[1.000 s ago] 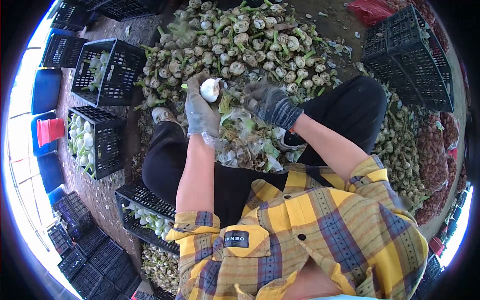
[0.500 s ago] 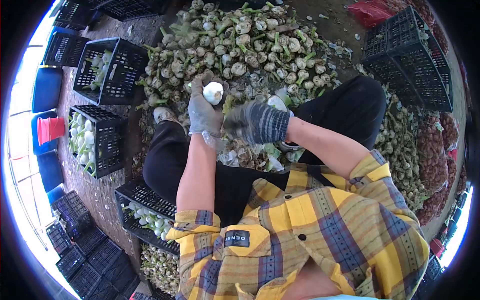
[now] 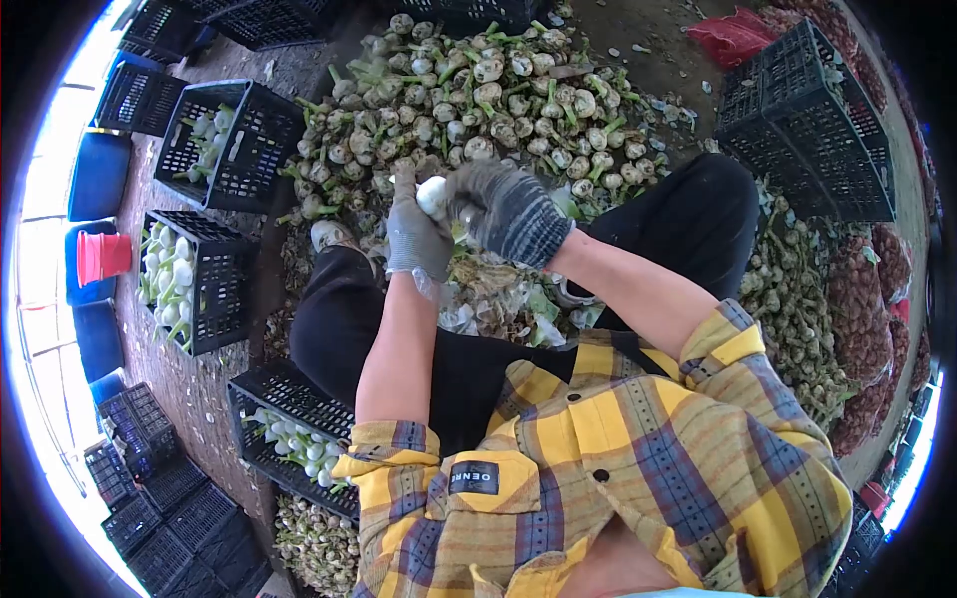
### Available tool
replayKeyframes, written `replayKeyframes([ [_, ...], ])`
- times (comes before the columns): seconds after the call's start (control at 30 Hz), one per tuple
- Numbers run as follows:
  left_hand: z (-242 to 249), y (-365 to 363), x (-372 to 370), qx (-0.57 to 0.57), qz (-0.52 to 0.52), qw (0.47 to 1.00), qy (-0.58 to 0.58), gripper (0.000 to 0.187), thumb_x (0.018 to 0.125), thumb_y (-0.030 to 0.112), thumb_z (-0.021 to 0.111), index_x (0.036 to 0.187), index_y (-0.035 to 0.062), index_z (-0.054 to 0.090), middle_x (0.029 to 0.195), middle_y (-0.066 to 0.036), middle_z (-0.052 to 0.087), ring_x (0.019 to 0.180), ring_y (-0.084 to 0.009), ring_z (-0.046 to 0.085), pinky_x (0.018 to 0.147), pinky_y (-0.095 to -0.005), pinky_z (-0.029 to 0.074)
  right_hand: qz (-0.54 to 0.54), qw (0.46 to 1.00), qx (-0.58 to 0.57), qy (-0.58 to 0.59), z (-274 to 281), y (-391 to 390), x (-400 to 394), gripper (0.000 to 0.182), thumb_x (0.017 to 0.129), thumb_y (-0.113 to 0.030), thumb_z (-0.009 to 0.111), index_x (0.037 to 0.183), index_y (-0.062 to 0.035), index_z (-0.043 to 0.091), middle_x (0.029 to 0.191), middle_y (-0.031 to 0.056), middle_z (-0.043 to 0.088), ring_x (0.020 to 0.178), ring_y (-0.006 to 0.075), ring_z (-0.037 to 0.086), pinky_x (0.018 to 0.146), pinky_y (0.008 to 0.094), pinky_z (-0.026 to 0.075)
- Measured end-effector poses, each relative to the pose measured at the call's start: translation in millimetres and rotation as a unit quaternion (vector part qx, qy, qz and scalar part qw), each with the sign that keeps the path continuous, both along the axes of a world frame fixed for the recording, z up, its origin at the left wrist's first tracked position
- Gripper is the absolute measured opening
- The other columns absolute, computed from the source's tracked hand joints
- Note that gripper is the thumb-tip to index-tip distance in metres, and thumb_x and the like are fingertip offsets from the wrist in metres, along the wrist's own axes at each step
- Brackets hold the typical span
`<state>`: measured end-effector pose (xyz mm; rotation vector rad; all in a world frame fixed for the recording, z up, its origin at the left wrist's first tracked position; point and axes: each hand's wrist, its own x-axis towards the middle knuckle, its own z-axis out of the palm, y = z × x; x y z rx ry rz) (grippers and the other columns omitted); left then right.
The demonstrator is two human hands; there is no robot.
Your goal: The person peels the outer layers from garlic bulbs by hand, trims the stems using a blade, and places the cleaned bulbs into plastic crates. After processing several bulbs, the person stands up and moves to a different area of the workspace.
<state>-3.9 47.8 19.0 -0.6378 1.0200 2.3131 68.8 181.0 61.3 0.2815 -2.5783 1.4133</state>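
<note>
My left hand (image 3: 417,235), in a grey knit glove, is closed around a white garlic bulb (image 3: 432,197) in front of me. My right hand (image 3: 508,211), in a grey glove with a striped cuff, is at the bulb's right side. Its fingers are curled, and what is between them is hidden. Just beyond both hands lies a big heap of soiled garlic bulbs (image 3: 498,100) with cut green stems. Loose papery skins (image 3: 498,289) litter the ground between my legs, below the hands.
To my left stand black plastic crates holding white bulbs, one upper crate (image 3: 264,140), one middle crate (image 3: 221,289) and one beside my leg (image 3: 269,384). A tall black crate (image 3: 797,120) stands at the right, near filled mesh sacks (image 3: 859,319). A red bucket (image 3: 104,257) is far left.
My right hand has moved up and left from below the garlic bulb to its side, touching it. My left hand still holds the bulb, which now shows less behind the fingers.
</note>
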Motion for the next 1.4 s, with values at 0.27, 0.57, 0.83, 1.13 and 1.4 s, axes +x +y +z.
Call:
replayKeyframes([
  [0.27, 9, 4, 5, -0.154, 0.013, 0.978, 0.138, 0.036, 0.092, 0.037, 0.046, 0.092, 0.0037, 0.059, 0.083, -0.007, 0.062, 0.069, -0.0165, 0.061, 0.058, -0.0271, 0.051, 0.075, 0.895, -0.13, -0.421, -25, 4, 15, 0.037, 0.085, -0.042, 0.049, 0.106, -0.0136, 0.059, 0.095, 0.0124, 0.062, 0.08, 0.0297, 0.062, 0.073, 0.0412, 0.049],
  [0.57, 10, 28, 48, -0.242, -0.213, 0.825, 0.464, 0.047, 0.092, 0.037, 0.047, 0.118, -0.0014, 0.049, 0.107, -0.008, 0.056, 0.095, -0.0125, 0.051, 0.084, -0.0248, 0.041, -0.154, 0.535, -0.73, -0.397, -74, 4, 23, 0.04, 0.089, -0.046, 0.043, 0.109, -0.0124, 0.053, 0.094, 0.0116, 0.06, 0.08, 0.0299, 0.06, 0.073, 0.0496, 0.051],
  [0.83, 16, 11, 17, -0.237, -0.106, 0.939, 0.225, 0.053, 0.092, 0.048, 0.037, 0.122, 0.0061, 0.049, 0.117, -0.004, 0.054, 0.099, -0.0139, 0.054, 0.08, -0.0267, 0.044, -0.259, 0.536, -0.678, -0.431, -114, 21, 35, 0.041, 0.088, -0.044, 0.045, 0.11, -0.0089, 0.047, 0.094, 0.0162, 0.056, 0.078, 0.0371, 0.06, 0.069, 0.0561, 0.05],
  [1.13, 5, 22, 11, -0.179, -0.068, 0.969, 0.159, 0.043, 0.09, 0.05, 0.041, 0.106, 0.013, 0.056, 0.088, 0.001, 0.058, 0.076, -0.012, 0.054, 0.07, -0.0277, 0.045, -0.3, 0.58, -0.637, -0.41, -176, 90, 0, 0.037, 0.089, -0.04, 0.044, 0.11, -0.0094, 0.045, 0.092, 0.0143, 0.056, 0.07, 0.0338, 0.06, 0.059, 0.0491, 0.053],
  [1.4, -2, 47, -7, -0.159, -0.078, 0.978, 0.112, 0.037, 0.089, 0.045, 0.045, 0.104, 0.0123, 0.055, 0.09, -0.003, 0.062, 0.08, -0.0145, 0.057, 0.07, -0.0309, 0.046, -0.12, 0.81, -0.558, -0.134, 22, 195, -173, 0.066, 0.083, -0.055, 0.048, 0.129, -0.008, 0.036, 0.119, 0.0217, 0.048, 0.096, 0.0345, 0.056, 0.078, 0.0471, 0.049],
])
